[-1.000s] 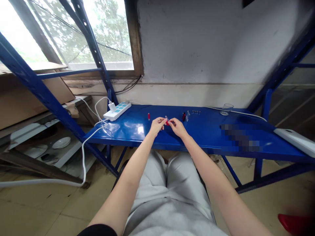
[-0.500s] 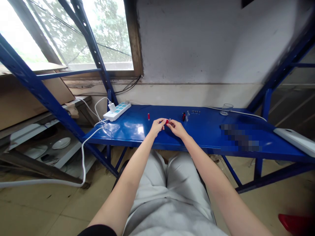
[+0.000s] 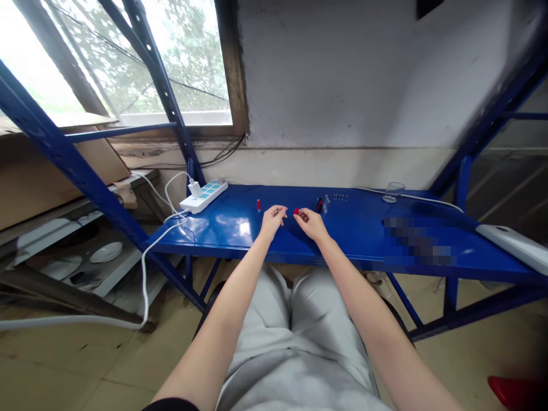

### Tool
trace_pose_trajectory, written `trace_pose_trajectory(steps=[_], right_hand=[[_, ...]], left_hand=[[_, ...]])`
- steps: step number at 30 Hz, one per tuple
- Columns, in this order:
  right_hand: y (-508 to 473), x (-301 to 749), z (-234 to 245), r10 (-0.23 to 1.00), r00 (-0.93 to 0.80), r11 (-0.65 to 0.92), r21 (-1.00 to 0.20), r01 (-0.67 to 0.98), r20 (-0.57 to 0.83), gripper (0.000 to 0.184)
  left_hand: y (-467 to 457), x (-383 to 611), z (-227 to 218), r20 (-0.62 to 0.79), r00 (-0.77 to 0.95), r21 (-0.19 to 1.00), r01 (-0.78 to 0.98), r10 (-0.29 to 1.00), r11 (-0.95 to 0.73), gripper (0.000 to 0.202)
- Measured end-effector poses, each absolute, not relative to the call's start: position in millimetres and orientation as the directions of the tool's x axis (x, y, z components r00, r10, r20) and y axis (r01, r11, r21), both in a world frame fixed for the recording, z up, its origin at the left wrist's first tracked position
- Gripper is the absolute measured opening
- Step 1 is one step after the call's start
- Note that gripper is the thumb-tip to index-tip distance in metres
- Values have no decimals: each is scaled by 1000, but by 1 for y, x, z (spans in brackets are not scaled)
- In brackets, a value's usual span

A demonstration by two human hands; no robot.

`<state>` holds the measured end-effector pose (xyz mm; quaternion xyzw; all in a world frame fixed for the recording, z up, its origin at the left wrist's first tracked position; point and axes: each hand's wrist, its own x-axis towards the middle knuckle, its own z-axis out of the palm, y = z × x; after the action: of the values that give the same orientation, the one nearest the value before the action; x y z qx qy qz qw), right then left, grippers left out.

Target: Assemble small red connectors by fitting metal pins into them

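Note:
My right hand (image 3: 311, 222) pinches a small red piece (image 3: 296, 211) between thumb and fingertips, above the front half of the blue table (image 3: 222, 231). To its left, my left hand (image 3: 273, 221) has its thumb and fingers drawn together; anything in them is too small to make out. A gap separates the two hands. Beyond my left hand stands a small red tube (image 3: 258, 204) with a pale lower end. Behind my right hand are a small black-and-red piece (image 3: 319, 202) and several clear pieces (image 3: 326, 202), with a row of tiny parts (image 3: 341, 197) farther back.
A white power strip (image 3: 204, 196) with a plug lies at the table's left end, its cable hanging over the edge. A clear glass (image 3: 393, 193) stands at the back right. A white flat object (image 3: 516, 246) lies at the right end. Blue posts (image 3: 463, 185) frame the table.
My hands were together at the red piece and have parted slightly. The red piece has moved a little right with my right hand, away from my left fingers.

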<state>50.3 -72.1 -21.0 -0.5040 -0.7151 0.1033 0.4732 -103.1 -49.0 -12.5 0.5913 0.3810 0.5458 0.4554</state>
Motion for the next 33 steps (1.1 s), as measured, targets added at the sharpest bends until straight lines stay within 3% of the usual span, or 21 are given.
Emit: trace_pose_trajectory(steps=[7,11,14,24,33], right_hand=[[-70,75,-14,885,120,239,-659,713,451,22],[-67,100,-9,948,119,87,-598,797,297,18],[-66,119,-8,947,174,-1,-538,843,271,17],[-61,129,-7,960,121,-2,-424,906,252,20],[-53,127,-9,963,149,-48,-404,914,223,21]], left_hand=[[-47,-103,-15,307,143,951,-10,941,-309,20],[-46,-102,-16,314,176,947,16,933,-322,21],[-45,-101,-16,307,185,949,21,934,-316,21],[-45,-101,-18,283,200,955,35,938,-295,22],[-45,-101,-18,285,205,953,45,936,-300,22]])
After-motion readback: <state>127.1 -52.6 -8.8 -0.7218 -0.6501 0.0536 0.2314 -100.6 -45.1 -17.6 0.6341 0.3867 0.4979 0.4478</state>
